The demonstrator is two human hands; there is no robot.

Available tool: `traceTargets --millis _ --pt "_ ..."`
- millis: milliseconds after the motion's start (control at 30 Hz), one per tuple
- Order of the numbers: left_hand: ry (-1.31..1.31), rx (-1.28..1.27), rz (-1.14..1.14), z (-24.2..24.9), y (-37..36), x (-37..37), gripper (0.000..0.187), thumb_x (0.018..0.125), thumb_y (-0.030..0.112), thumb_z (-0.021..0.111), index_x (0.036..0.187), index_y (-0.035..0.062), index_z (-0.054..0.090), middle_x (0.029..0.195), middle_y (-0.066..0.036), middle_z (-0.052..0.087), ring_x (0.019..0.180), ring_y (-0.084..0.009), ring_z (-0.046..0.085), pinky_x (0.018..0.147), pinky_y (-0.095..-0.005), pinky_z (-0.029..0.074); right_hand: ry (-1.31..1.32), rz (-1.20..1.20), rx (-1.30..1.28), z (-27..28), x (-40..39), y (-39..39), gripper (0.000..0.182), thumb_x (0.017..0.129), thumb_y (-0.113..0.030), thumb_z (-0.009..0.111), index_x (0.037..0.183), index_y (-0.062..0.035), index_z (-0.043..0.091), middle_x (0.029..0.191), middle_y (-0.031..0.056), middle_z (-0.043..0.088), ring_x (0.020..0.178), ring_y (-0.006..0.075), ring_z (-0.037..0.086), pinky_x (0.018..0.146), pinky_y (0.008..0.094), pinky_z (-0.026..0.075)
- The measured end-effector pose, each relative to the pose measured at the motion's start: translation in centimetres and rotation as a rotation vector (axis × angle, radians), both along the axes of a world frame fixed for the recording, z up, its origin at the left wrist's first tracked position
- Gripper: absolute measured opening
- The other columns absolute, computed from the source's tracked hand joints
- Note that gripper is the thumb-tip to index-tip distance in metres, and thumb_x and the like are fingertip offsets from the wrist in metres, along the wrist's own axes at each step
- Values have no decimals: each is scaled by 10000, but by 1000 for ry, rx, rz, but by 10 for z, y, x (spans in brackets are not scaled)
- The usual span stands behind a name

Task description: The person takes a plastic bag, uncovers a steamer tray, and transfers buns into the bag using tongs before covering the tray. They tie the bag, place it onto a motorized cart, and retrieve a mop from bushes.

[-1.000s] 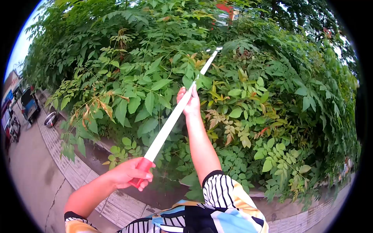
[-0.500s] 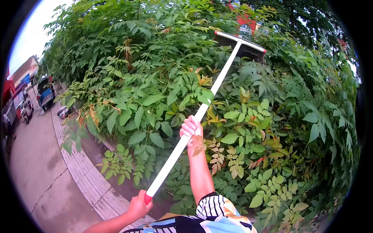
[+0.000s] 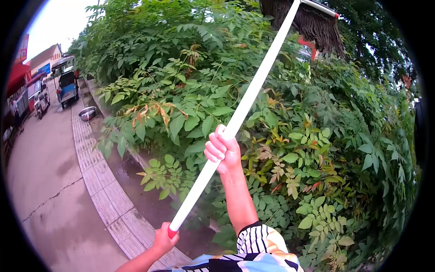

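A long white-handled mop [image 3: 265, 72] slants from lower left to upper right in front of me. Its dark, stringy head [image 3: 312, 27] hangs at the top of the view, over the upper part of the bush, and is partly cut off by the frame. My left hand [image 3: 165, 239] is closed round the red-capped lower end of the handle. Higher up, near the handle's middle, my right hand [image 3: 223, 147] wraps its fingers round the white shaft. Green leaves [image 3: 199, 113] lie just behind the handle and my right hand.
A dense leafy bush [image 3: 299, 149] fills the middle and right. Along its left side runs a paved kerb strip [image 3: 106, 181] beside a concrete road [image 3: 50, 181]. A metal basin [image 3: 87, 114] sits on the strip, with a blue three-wheeled vehicle [image 3: 68, 86] behind it.
The mop head has risen from among the leaves to the top edge of the view, its strings now hanging down. Both hands keep their hold. The metal basin has come fully into sight.
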State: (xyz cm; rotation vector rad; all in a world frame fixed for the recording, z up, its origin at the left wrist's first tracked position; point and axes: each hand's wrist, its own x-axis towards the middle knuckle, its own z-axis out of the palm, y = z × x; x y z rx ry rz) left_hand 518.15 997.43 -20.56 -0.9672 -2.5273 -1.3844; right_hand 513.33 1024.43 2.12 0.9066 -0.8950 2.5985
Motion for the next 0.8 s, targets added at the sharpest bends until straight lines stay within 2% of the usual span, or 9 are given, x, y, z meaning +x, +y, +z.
traceTargets --millis 167,267,333,400,467,533,633,733,800 --pt "100 71 214 -17 -138 -2 336 721 163 681 952 50 464 690 -178 598 638 -360 619 557 -420 500 54 201 121 12 -27 -166 63 873 -97 491 828 -83 449 512 -7 330 382 98 330 376 247 337" --pt "95 39 403 -32 -243 11 312 708 136 663 942 51 475 697 -182 590 635 -367 602 551 -428 480 26 306 232 10 -38 -283 66 861 -110 516 879 -70 467 578 27 392 479 136 413 495 292 407" --pt "10 32 529 -39 -318 36 284 705 125 655 924 53 488 702 -182 588 645 -368 599 558 -427 474 50 409 298 -2 -47 -362 175 846 -128 554 989 -58 481 716 65 490 639 171 501 682 354 453" --pt "-72 -2 662 -62 -388 74 254 704 118 650 901 55 501 705 -180 587 657 -366 598 567 -424 471 -7 513 251 -15 -43 -437 185 846 -145 568 982 -59 476 778 78 504 690 176 512 712 358 454" --pt "-156 -51 789 -96 -446 122 223 705 117 648 872 56 514 707 -176 587 672 -363 600 580 -419 472 -68 622 129 -36 -49 -497 173 855 -174 574 935 -64 468 753 71 477 653 173 487 661 350 444" --pt "-285 -111 957 -129 -498 185 188 697 109 645 832 57 526 712 -171 593 682 -361 599 593 -421 472 -163 612 161 -72 -58 -549 149 859 -165 570 878 -74 452 715 66 459 623 179 470 623 351 435" --pt "-478 -262 1165 -192 -564 295 164 677 88 638 801 63 535 702 -164 599 680 -363 597 597 -429 471 -562 713 242 -167 -44 -636 192 870 -197 553 774 -111 411 643 32 424 579 166 440 583 328 411" --pt "-683 -399 1334 -188 -572 349 140 663 80 635 758 63 535 674 -157 596 653 -361 593 583 -429 469 -1038 746 359 -293 -65 -711 228 841 -169 558 694 -127 390 538 11 373 499 169 410 523 328 386" --pt "-619 -571 1423 -194 -562 338 140 664 123 643 705 79 517 634 -149 588 576 -339 581 525 -441 453 -1331 703 353 -387 -113 -752 259 821 -165 568 659 -134 368 501 9 343 462 173 386 500 328 370"
